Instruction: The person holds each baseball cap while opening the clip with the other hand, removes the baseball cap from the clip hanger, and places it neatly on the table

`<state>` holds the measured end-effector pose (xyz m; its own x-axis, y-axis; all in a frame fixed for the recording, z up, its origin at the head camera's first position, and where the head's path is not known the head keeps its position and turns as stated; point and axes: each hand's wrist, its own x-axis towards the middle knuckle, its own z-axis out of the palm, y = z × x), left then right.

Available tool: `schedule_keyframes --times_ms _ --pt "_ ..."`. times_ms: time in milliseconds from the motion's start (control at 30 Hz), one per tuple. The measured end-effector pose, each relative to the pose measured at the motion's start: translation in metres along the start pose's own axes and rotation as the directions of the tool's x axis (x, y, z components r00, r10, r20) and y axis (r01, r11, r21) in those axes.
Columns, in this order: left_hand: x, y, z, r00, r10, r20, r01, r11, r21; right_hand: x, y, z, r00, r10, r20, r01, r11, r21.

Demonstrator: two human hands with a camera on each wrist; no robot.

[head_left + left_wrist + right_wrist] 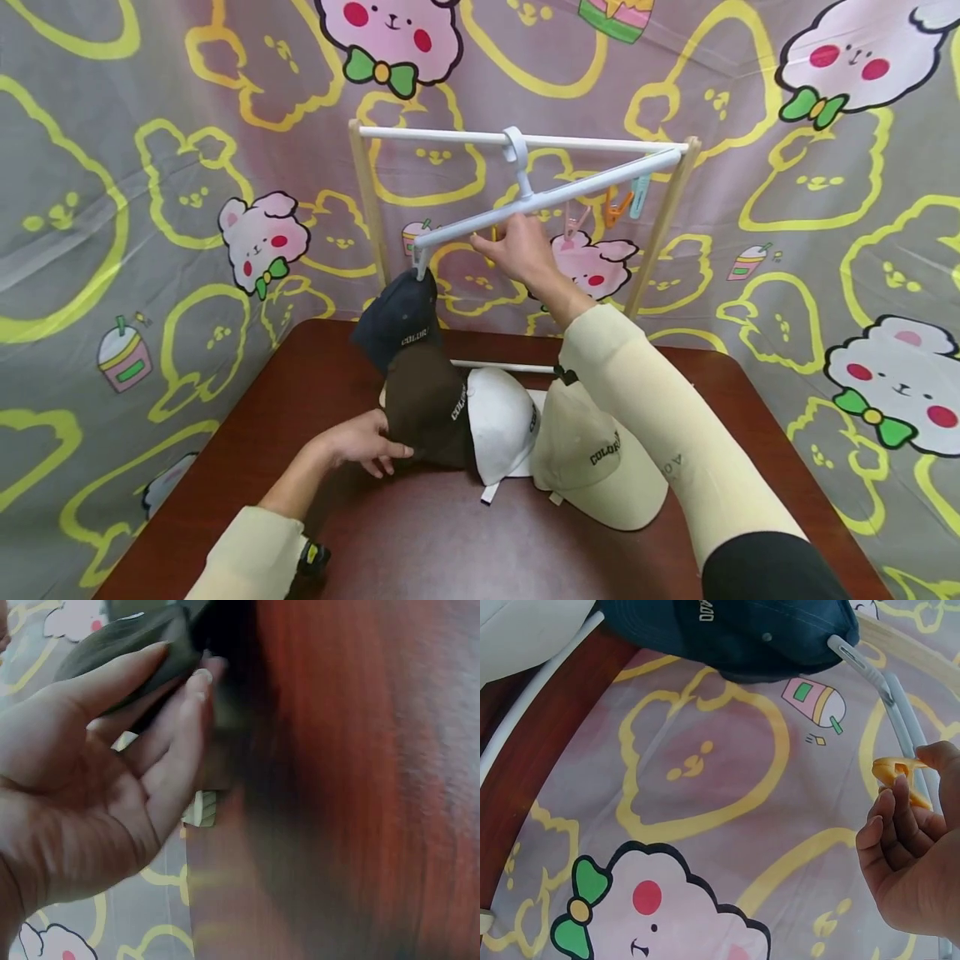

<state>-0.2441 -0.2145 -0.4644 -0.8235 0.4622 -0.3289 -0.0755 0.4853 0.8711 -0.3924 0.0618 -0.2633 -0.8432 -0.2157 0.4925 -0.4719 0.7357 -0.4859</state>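
My right hand [521, 246] pinches a yellow clip [900, 771] on the underside of a pale hanger [555, 190]. The hanger hooks over the white rod of a small rack and tilts down to the left. From its low end a navy cap [401, 321] hangs by a grey clip [422, 260]. Down at the table, my left hand [363, 442] has its thumb and fingers at the edge of a dark brown cap [427, 408]. In the left wrist view the thumb lies against this cap [127, 645], fingers on its other side.
A white cap [501, 421] and a beige cap [592, 454] sit beside the brown one on the reddish-brown table [450, 542]. Pink, orange and blue clips [639, 196] hang farther right on the hanger. Wooden posts [660, 237] hold the rod, before a printed cloth.
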Motion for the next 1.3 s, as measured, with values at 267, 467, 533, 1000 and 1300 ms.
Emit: schedule_keyframes --times_ms 267,467,533,1000,1300 --pt "-0.015 0.017 -0.012 0.969 -0.247 0.001 0.238 0.936 0.258 -0.001 0.001 -0.001 1.0 -0.015 -0.01 0.015 1.0 -0.004" --pt "-0.017 0.036 -0.049 0.993 -0.057 -0.106 0.079 0.974 0.213 -0.005 0.006 -0.002 1.0 -0.027 -0.015 0.027 1.0 -0.005" --pt "-0.016 0.041 -0.058 0.989 0.006 -0.148 0.026 0.977 0.212 -0.005 0.008 -0.002 0.999 -0.032 -0.017 0.031 0.999 -0.007" --pt "0.017 0.076 -0.097 0.773 0.224 -0.594 0.016 0.929 0.37 -0.008 0.015 -0.011 0.997 -0.077 0.018 0.077 0.997 -0.004" --pt "0.038 0.071 -0.091 0.679 0.325 -0.658 -0.014 0.902 0.432 -0.013 0.018 -0.011 0.996 -0.062 0.061 0.062 0.998 -0.002"
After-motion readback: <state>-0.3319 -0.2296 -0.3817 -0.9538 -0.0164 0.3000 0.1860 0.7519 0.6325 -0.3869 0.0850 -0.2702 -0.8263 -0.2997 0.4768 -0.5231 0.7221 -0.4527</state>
